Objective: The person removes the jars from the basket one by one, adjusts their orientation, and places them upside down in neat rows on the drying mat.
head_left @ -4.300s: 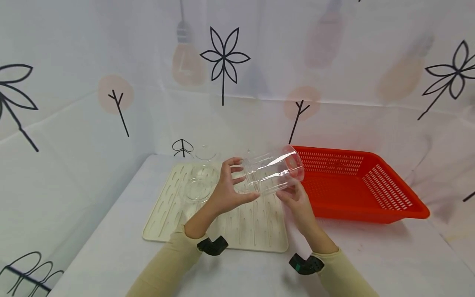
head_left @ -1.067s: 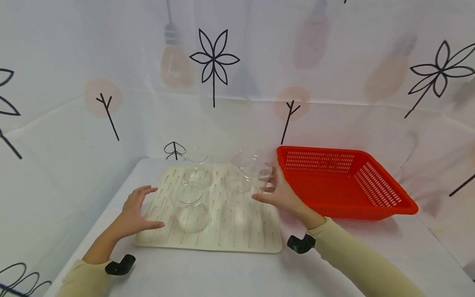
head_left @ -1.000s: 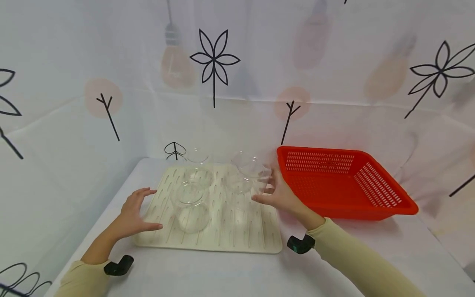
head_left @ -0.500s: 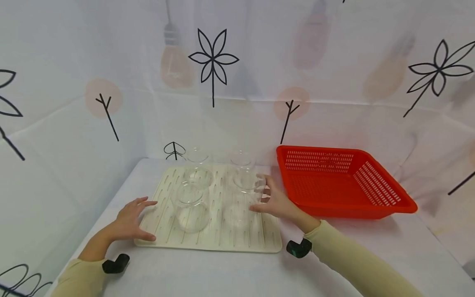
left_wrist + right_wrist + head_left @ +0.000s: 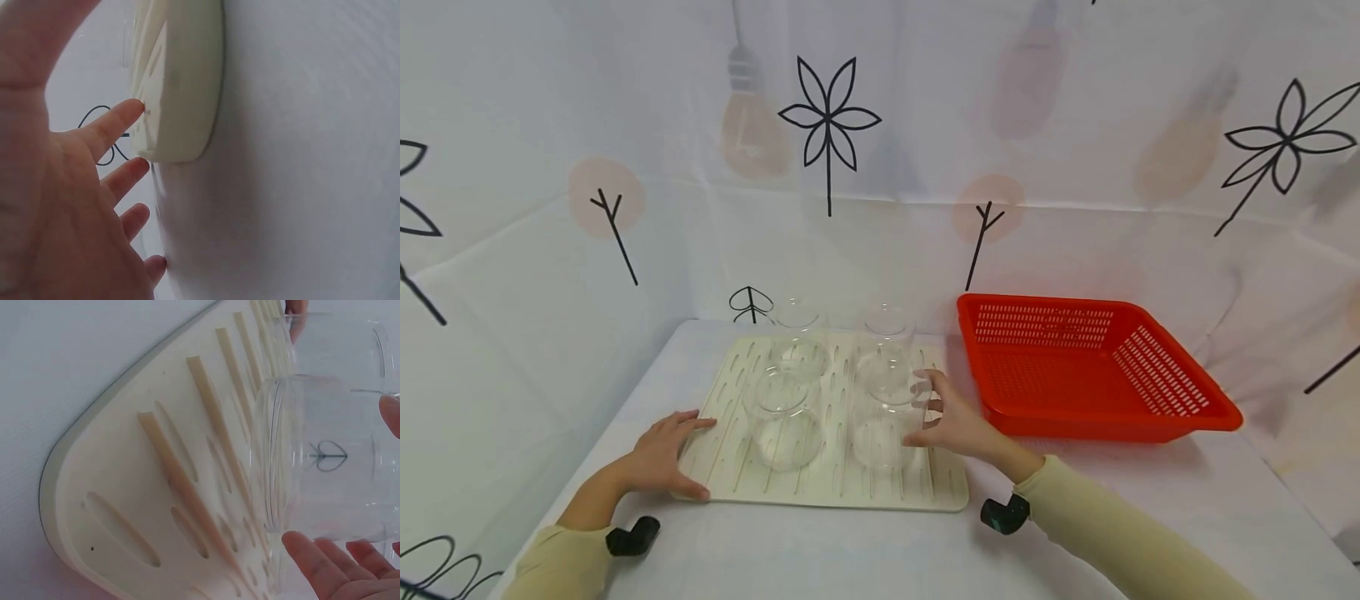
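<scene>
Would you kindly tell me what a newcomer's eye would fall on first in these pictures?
The bright red perforated basket on the right of the white table stands out first. Beside it lies a cream ridged drying mat bearing four clear jars, and the right hand holds the near-right jar upside down on it. The left hand rests on the mat's near-left corner.
</scene>
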Demonstrator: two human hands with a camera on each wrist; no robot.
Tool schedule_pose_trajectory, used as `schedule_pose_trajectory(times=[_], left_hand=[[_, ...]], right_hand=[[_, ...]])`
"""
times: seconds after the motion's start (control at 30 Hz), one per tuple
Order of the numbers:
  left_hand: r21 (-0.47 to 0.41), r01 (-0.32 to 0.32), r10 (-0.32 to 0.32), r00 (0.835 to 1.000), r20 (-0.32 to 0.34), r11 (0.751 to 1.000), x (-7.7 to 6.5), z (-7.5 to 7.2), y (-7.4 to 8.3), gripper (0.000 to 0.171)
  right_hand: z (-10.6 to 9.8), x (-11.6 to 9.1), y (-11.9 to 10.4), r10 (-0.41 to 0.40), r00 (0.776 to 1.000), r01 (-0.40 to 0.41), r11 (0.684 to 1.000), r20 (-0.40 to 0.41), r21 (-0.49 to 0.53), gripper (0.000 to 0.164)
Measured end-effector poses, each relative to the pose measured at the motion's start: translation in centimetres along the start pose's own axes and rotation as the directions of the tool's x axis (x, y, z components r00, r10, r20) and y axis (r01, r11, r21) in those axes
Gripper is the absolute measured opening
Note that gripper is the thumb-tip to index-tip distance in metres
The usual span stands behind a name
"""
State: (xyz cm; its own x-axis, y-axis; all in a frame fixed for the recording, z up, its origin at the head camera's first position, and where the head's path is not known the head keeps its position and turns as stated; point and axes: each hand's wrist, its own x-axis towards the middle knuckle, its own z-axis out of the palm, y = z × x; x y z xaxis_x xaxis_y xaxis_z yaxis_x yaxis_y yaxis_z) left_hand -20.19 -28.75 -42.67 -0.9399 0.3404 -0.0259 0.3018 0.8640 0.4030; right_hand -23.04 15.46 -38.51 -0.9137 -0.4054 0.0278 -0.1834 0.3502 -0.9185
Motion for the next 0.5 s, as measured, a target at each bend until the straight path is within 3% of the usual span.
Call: schedule_pose_trajectory(times=[0.2,0.5], left_hand=[[-0.008,0.017,-0.017,0.999,0.03,1.0,0.0,0.0,-0.2,0.106],[-0.05,-0.029,0.029,1.0,0.011,0.998,-0.2,0.0,-1.1,0.103]], right_hand=[[0.5,0.2,0.5,-0.026,0.999,0.026,1.0,0.019,-0.011,0.086],[1.0,0.3,0.8,0.042,0.999,-0.043,0.998,-0.011,-0.05,0.091]])
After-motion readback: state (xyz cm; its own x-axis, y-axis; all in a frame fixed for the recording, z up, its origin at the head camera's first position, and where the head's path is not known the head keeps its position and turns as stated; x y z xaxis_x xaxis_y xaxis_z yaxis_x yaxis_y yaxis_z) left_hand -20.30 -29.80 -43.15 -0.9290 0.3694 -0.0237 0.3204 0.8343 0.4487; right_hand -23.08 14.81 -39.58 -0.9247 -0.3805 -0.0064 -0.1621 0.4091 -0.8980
